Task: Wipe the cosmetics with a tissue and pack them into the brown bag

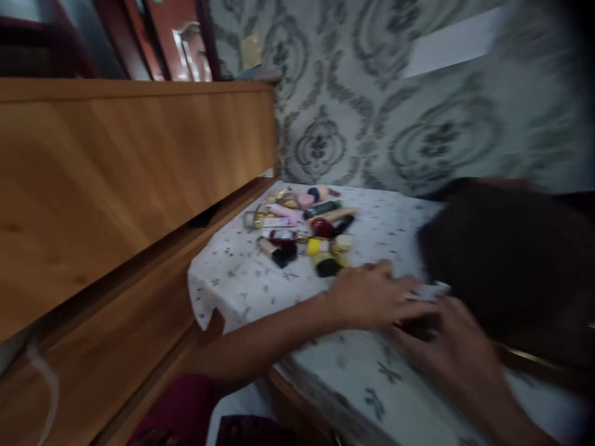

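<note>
My left hand [367, 296] reaches across the cloth-covered surface, its fingers bent and closed near my right hand. My right hand [458, 347] meets it from the right, thumb and fingers curled around something dark and partly hidden. Between the fingertips shows a small whitish-grey piece [432, 291], too blurred to name. Just beyond my left hand lies a group of cosmetics: a squat bottle with a black cap [328, 266], a dark red round item [321, 228], a pink tube [284, 212] and a dark green tube [322, 209], among several others.
A large dark brown bag-like object [502, 260] stands close to the right of my hands. The white patterned cloth [242, 279] hangs over the surface's left edge. A wooden panel [139, 167] rises along the left, and a patterned wall [362, 124] stands behind.
</note>
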### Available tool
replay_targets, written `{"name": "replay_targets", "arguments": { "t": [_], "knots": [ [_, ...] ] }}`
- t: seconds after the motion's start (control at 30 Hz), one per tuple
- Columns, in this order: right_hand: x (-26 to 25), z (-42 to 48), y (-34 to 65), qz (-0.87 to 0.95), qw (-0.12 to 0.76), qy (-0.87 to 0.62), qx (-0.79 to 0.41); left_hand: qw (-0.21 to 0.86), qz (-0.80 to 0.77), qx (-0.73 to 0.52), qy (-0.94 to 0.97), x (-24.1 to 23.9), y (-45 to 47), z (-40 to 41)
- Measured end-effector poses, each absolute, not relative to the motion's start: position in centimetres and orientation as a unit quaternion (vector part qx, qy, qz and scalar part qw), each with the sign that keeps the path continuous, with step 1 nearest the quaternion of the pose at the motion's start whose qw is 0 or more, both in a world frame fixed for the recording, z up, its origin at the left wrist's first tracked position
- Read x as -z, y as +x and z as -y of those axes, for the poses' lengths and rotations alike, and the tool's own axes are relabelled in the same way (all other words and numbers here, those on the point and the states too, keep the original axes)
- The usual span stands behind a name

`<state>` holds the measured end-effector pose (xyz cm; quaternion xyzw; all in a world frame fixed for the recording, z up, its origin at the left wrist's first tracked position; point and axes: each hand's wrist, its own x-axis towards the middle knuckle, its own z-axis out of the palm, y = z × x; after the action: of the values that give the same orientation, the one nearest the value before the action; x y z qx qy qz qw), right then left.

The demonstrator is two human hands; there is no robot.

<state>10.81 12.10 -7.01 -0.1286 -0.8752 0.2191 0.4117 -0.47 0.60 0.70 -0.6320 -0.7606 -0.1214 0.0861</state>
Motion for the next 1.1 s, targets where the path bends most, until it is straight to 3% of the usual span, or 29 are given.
{"name": "replay_targets", "arguments": {
  "t": [0.43, 0.9, 1.1],
  "knots": [
    [5.3, -10.9, 11.7, 0.85, 0.364, -0.167, -0.342, -0.147, 0.794, 0.26, -0.53, 1.1, -2.3, 0.1],
    [6.0, -11.0, 11.4, 0.836, 0.369, -0.182, -0.363, -0.088, 0.751, 0.349, -0.553, 3.2, -2.2, 1.3],
    [5.7, -11.4, 11.4, 0.838, 0.343, -0.207, -0.37, -0.002, 0.692, 0.332, -0.641, 3.8, -1.7, 1.7]
  ]
}}
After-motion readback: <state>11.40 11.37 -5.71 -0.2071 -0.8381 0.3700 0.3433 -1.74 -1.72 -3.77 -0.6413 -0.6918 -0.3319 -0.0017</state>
